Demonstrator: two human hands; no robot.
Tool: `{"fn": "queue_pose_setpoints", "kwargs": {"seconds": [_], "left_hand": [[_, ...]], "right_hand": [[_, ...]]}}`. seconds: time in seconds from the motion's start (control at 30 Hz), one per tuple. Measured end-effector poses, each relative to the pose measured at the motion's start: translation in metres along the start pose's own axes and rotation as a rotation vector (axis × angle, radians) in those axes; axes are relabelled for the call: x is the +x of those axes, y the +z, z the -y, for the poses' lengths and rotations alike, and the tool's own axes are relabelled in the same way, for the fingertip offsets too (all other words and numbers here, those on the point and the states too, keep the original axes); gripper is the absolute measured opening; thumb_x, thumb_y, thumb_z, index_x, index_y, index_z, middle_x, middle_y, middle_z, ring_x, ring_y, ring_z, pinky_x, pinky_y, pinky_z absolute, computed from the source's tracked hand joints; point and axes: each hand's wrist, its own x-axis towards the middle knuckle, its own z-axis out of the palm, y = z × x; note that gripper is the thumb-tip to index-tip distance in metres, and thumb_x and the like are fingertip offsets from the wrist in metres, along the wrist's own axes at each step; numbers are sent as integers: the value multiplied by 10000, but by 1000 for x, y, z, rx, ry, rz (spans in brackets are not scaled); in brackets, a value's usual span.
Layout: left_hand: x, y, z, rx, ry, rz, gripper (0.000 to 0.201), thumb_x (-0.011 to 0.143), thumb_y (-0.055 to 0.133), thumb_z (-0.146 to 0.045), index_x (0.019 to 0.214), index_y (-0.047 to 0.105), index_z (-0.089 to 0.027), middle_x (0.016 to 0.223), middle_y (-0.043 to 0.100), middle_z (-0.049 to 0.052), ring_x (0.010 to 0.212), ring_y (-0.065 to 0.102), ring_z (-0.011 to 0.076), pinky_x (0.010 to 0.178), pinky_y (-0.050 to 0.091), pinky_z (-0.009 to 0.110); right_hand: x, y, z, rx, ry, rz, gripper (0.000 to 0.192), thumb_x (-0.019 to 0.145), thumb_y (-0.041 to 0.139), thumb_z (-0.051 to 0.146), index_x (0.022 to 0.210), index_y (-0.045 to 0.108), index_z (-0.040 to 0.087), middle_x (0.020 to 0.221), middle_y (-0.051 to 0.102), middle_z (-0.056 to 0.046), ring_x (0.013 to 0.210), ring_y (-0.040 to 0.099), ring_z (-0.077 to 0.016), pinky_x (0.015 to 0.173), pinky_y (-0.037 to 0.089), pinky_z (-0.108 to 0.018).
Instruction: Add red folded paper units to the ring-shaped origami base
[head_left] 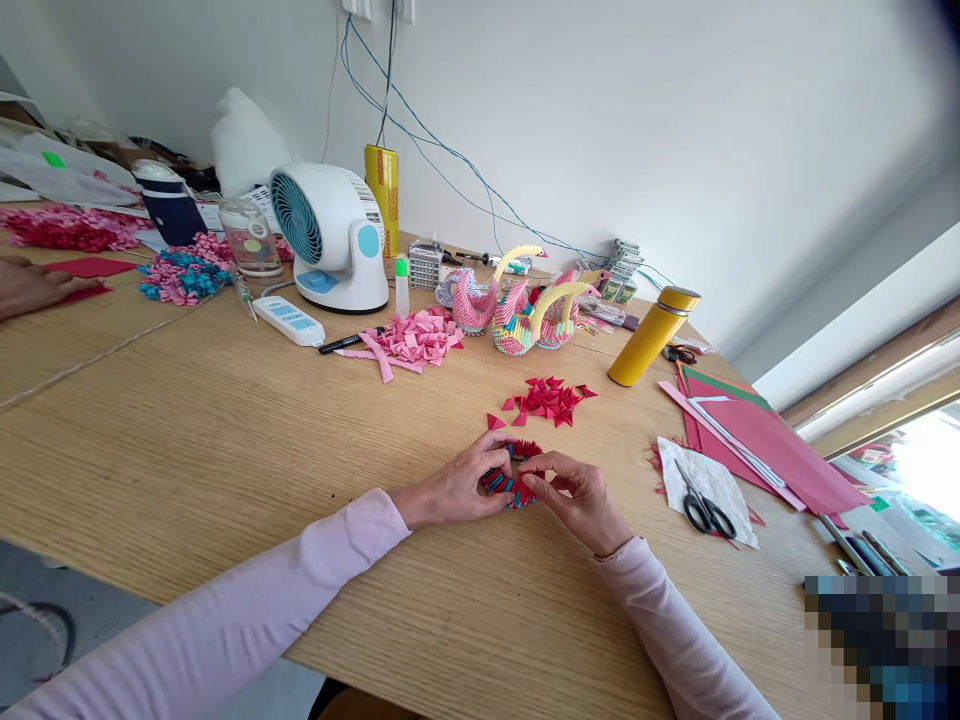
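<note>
Paper ring looks already round. Left hand and right hand, half-curled, pinch it. Behind the ring, red pieces lie unused.

Bright daylight, window at right washed out to white — strong glare, pale wall darkening toward the upper right corner, faint soft shadows on the tabletop, wide-angle stretching near edges (lower right corner pixelated)
</note>
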Motion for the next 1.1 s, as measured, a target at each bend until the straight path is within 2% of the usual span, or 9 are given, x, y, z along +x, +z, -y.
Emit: {"fn": "queue_pose_setpoints", "kwargs": {"seconds": [0.53,0.7,0.9,1.1], "left_hand": [[0,1,1,-4,-22,-2,155,727,653,-154,828,539,-180,1282,468,124,1185,496,245,962,442,360],[-1,1,0,-11,-17,1,197,729,659,-147,860,519,-189,1321,439,128,1218,475,249,957,449,374],[-2,0,-3,1,-20,15,225,744,677,-209,902,517,-190,1301,444,127,1196,482,249,951,449,372],[-1,0,-1,24,9,35,217,757,666,-192,907,509,-187,1241,461,109,1146,503,223,920,460,344]], "right_hand": [[2,-3,10,-108,-65,88,179,872,569,316,928,693,200,900,686,-64,715,634,-134,585,515,-230],[3,-5,10,-139,-86,112,202,883,552,329,932,705,206,934,681,-77,765,639,-151,598,521,-244],[5,-5,7,-132,-106,123,200,876,565,325,932,712,200,987,669,-93,793,641,-155,609,527,-245],[9,-8,11,-188,-113,143,179,874,569,308,933,693,193,899,670,-74,747,622,-145,620,524,-250]]}}
